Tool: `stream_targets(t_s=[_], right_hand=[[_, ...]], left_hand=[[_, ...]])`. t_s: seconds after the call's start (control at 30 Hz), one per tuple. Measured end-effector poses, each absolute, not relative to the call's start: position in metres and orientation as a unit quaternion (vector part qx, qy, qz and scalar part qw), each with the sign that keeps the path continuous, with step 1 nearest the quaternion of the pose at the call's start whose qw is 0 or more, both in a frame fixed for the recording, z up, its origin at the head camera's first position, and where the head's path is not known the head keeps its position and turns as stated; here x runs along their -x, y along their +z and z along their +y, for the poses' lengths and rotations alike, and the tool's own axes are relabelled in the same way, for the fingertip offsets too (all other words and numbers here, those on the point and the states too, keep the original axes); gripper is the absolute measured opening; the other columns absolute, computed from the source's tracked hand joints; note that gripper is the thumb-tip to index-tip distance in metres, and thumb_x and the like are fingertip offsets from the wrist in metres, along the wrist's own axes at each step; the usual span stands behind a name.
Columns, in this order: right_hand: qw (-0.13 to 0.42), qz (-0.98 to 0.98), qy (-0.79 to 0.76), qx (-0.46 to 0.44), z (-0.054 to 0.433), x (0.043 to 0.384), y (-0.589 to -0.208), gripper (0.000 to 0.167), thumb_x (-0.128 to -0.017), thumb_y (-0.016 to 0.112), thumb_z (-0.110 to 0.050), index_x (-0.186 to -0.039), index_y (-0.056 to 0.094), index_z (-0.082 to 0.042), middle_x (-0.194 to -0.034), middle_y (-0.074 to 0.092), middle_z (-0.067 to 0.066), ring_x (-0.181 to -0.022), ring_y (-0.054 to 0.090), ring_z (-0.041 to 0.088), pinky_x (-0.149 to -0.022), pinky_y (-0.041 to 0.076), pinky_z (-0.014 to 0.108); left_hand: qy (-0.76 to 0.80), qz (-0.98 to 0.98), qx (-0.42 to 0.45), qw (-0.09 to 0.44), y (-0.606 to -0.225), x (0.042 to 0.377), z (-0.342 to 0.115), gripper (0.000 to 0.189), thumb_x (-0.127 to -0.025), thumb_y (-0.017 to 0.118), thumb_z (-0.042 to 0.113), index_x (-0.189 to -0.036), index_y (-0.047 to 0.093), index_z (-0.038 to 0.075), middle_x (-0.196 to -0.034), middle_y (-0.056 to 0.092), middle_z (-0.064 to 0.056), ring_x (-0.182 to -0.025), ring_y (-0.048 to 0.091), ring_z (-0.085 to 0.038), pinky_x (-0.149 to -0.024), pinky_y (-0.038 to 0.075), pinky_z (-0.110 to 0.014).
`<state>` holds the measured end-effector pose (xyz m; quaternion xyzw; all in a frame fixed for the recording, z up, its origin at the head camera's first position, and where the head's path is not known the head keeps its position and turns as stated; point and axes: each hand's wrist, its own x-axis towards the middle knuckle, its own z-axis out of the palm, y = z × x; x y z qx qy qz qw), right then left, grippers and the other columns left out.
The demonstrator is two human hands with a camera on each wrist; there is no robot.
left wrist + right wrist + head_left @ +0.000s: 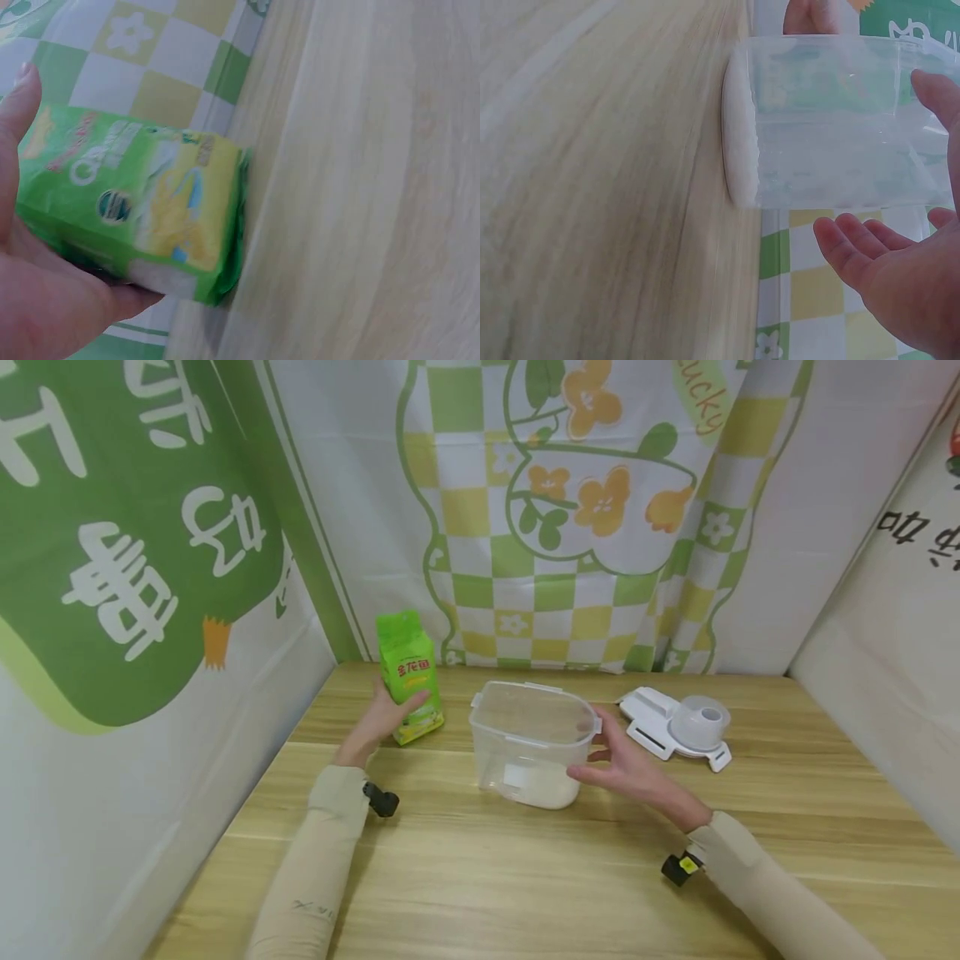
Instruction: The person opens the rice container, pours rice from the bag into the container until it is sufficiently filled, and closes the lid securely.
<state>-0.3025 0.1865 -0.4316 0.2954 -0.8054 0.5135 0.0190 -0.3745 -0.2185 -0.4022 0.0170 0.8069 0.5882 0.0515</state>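
A green printed food bag point(408, 672) stands upright at the table's back left. My left hand point(384, 717) holds it low on its left side, thumb across the front. In the left wrist view the bag's yellow-printed bottom end point(187, 206) is close to the wood, and fingers pass beneath the bag. A clear plastic container point(495, 747) stands at the middle, with a low layer of white contents point(552, 787) inside. Around its right end lies my right hand point(633, 764), thumb in front. In the right wrist view its fingers point(847, 247) are spread and loosely bent beside the container wall.
Right of the container a white lid point(651, 735) with flaps lies on the wooden table point(480, 885). A translucent round cup point(699, 723) sits on it. A printed curtain point(510, 585) hangs along the table's back edge, with more printed cloth at both sides.
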Motion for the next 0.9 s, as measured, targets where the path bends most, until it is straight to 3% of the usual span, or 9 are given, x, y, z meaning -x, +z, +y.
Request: stream_targets(t_s=[0.2,0.37,0.5,0.63,0.73,0.9], right_hand=[[0.021,-0.803,0.513,-0.302,0.185,0.303,-0.432,0.089,-0.084,0.077,-0.008,-0.152,0.020,-0.010,-0.138,0.043,0.025,-0.115,0.056,0.035,-0.089,0.055,0.039],[0.020,-0.801,0.518,-0.299,0.181,0.300,-0.432,0.091,-0.083,0.077,-0.008,-0.152,0.018,-0.009,-0.138,0.041,0.028,-0.117,0.055,0.040,-0.091,0.054,0.039],[0.019,-0.798,0.523,-0.298,0.179,0.300,-0.434,0.095,-0.083,0.077,-0.007,-0.154,0.014,-0.010,-0.139,0.041,0.029,-0.120,0.053,0.043,-0.094,0.052,0.045],[0.021,-0.796,0.529,-0.293,0.174,0.298,-0.435,0.098,-0.083,0.078,-0.008,-0.155,0.011,-0.010,-0.140,0.041,0.031,-0.125,0.049,0.047,-0.100,0.046,0.057],[0.023,-0.794,0.538,-0.282,0.170,0.297,-0.433,0.099,-0.082,0.078,-0.009,-0.154,0.010,-0.009,-0.141,0.040,0.032,-0.128,0.046,0.050,-0.102,0.043,0.062],[0.025,-0.792,0.554,-0.256,0.163,0.296,-0.432,0.100,-0.081,0.079,-0.010,-0.154,0.010,-0.011,-0.142,0.040,0.030,-0.130,0.044,0.047,-0.103,0.042,0.058]], left_hand=[[0.605,0.796,-0.010,0.004,-0.430,0.390,-0.217,0.113,-0.081,0.077,0.046,-0.152,-0.008,0.023,-0.153,0.030,-0.015,-0.139,0.038,-0.033,-0.119,0.026,-0.050],[0.617,0.787,-0.010,-0.017,-0.436,0.388,-0.212,0.118,-0.080,0.082,0.030,-0.152,-0.011,0.021,-0.151,0.032,-0.018,-0.135,0.040,-0.035,-0.118,0.028,-0.050],[0.611,0.791,-0.013,-0.017,-0.439,0.387,-0.211,0.117,-0.080,0.081,0.013,-0.153,-0.011,0.018,-0.151,0.032,-0.020,-0.134,0.042,-0.038,-0.118,0.029,-0.049],[0.614,0.789,-0.015,-0.005,-0.440,0.387,-0.213,0.114,-0.080,0.080,0.006,-0.153,-0.007,0.018,-0.151,0.031,-0.021,-0.134,0.042,-0.039,-0.118,0.029,-0.050],[0.617,0.787,-0.021,0.002,-0.432,0.382,-0.211,0.108,-0.080,0.078,0.002,-0.153,-0.001,0.015,-0.150,0.032,-0.021,-0.133,0.043,-0.040,-0.117,0.031,-0.050],[0.614,0.788,-0.033,0.007,-0.418,0.374,-0.208,0.084,-0.082,0.075,-0.002,-0.148,0.025,0.011,-0.143,0.046,-0.021,-0.127,0.051,-0.039,-0.112,0.038,-0.048]])
